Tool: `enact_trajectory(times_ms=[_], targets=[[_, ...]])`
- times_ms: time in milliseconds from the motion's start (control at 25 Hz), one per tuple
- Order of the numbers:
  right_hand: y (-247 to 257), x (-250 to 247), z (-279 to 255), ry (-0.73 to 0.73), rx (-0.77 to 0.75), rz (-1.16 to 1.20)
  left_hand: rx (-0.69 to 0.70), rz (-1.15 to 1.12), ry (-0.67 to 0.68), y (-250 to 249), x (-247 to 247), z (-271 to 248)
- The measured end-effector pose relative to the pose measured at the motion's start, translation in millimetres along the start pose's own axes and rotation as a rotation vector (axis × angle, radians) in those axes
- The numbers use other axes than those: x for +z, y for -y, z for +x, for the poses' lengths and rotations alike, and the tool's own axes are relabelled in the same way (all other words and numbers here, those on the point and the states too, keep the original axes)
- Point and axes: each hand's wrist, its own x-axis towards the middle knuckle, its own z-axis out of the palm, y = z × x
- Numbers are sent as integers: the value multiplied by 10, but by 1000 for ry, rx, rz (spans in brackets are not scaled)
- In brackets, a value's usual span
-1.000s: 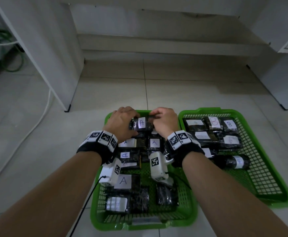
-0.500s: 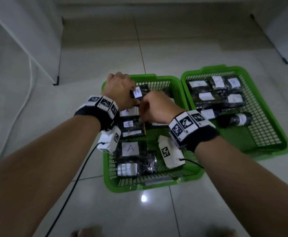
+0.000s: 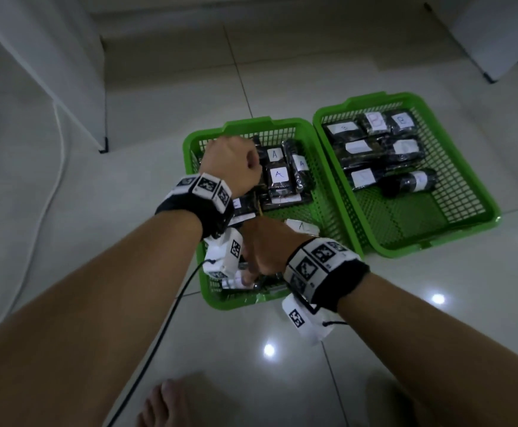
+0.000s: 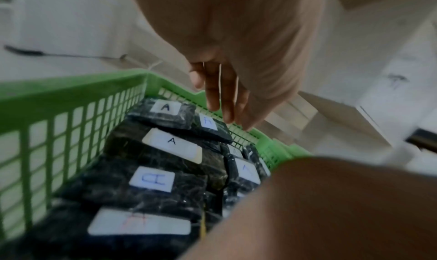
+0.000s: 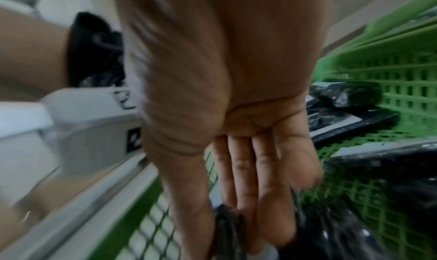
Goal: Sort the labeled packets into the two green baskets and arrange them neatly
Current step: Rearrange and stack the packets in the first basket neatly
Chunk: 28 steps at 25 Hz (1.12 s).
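Note:
Two green baskets stand side by side on the tiled floor. The left basket [image 3: 245, 124] holds several black packets labelled A [image 3: 278, 174] [image 4: 172, 141]. The right basket [image 3: 405, 101] holds several B packets [image 3: 374, 143] and a rolled packet [image 3: 405, 184]. My left hand [image 3: 236, 164] [image 4: 227, 110] hovers over the far left corner of the left basket, fingers straight, holding nothing. My right hand [image 3: 257, 257] [image 5: 248, 198] reaches under the left wrist into that basket's near end. Its straight fingers touch a black packet [image 5: 228, 219] there; the picture is blurred.
A white cabinet leg [image 3: 103, 146] stands on the floor left of the baskets, with a white cable [image 3: 51, 167] beside it. A black cable [image 3: 165, 318] hangs from my left wrist. My bare foot [image 3: 165, 402] is in front of the baskets. White furniture [image 3: 498, 41] stands at the far right.
Both hands let go of the A packet, which now lies at the basket's far end. My right hand has moved back to the near end of the left basket. The left hand stays at the far end.

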Motion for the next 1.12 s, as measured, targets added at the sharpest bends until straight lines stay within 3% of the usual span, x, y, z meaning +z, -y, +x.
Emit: enact_trajectory(times_ms=[80,160,240,320,400,480,560,640,760,880,1000,1120], targets=[[-185,-135,-6,53,21,211,-40,-183,-11,44,22,-79],[-482,-408,-62,18,42,485,-119,-398,94,41,-91,-109],[-773,-690,-166,-132,50,665,-249,-624,297,-36,-223,-163],[-972,-891,-213,-279,33,818,-290,-689,452,-113,-289,-192],[-1040,-986,-177,-399,0,927,-259,-680,484,-177,-284,-181],[-1014,-1000,-96,-544,5,956,-286,-743,429,-216,-255,-129],[-984,-987,-22,-672,-3,881,-357,-832,331,-222,-249,-76],[-956,-971,1,-674,-77,641,-404,-864,268,-224,-271,-41],[-912,-947,71,-658,-122,272,-437,-842,266,-224,-304,-36],[-886,-941,90,-708,-118,206,-441,-853,272,-221,-309,-76],[-813,-863,78,-614,-176,293,-455,-816,322,-141,-312,-155],[-730,-711,131,-435,-47,192,-499,-645,335,-27,-322,-199]])
